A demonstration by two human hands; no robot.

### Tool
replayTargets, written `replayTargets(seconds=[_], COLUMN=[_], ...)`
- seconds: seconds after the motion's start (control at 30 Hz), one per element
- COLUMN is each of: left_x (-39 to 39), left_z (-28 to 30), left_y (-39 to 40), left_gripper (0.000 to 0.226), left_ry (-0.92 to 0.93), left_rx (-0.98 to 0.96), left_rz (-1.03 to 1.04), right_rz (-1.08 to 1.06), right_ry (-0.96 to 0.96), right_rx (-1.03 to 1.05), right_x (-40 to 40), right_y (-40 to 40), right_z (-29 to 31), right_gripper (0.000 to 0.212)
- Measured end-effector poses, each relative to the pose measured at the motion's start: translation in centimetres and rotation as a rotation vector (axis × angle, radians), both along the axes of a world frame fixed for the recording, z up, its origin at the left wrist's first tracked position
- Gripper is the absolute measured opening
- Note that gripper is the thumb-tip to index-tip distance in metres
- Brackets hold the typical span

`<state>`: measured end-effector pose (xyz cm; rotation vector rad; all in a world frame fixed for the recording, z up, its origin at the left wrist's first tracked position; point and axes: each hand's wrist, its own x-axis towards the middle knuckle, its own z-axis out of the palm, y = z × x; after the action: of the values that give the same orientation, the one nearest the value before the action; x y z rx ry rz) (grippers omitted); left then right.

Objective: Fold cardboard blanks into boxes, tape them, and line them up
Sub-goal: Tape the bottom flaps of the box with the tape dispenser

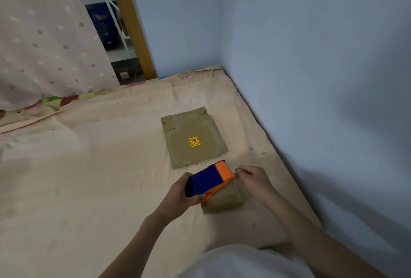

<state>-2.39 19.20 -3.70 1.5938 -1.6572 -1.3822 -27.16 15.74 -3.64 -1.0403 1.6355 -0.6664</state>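
A small folded cardboard box lies on the bed near the right edge. My left hand grips a blue and orange tape dispenser pressed against the box's top. My right hand rests on the box's far right side, fingers curled over it. A flat cardboard blank with a yellow sticker lies just beyond, untouched. Much of the box is hidden by the dispenser and my hands.
The bed sheet is pale peach and stretches wide to the left. Blue walls close in on the right and behind. A dotted pink curtain and a wooden post stand at the far left.
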Motion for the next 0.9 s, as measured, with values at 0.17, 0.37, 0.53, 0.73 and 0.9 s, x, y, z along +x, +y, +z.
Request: replayTargets(seconds=[0.17,0.37,0.53,0.73,0.9], left_x=[-0.1,0.0,0.3,0.4,1.0], left_z=[0.1,0.0,-0.3,0.0,0.3], left_y=[-0.4,-0.3,-0.5,-0.7,-0.5], left_gripper=[0.052,0.05,0.052,0.062,0.052], left_ry=[-0.005,-0.01,-0.062,-0.082,-0.036], left_rx=[0.011,-0.001,-0.009,-0.146,-0.233], left_rz=[-0.028,-0.074,-0.113,-0.205,-0.223], right_rz=[0.02,-0.117,-0.144,-0.209,-0.232], right_ry=[-0.419,-0.545,-0.336,-0.261,-0.198], right_rx=[0.321,0.344,0.293,0.273,0.27], right_x=[0.6,0.4,0.7,0.9,0.5], right_y=[-1.0,-0.6,-0.2,0.1,0.3], right_z=[0.3,-0.2,-0.4,-0.7,-1.0], right_gripper=[0.024,0.021,0.017,0.014,0.015])
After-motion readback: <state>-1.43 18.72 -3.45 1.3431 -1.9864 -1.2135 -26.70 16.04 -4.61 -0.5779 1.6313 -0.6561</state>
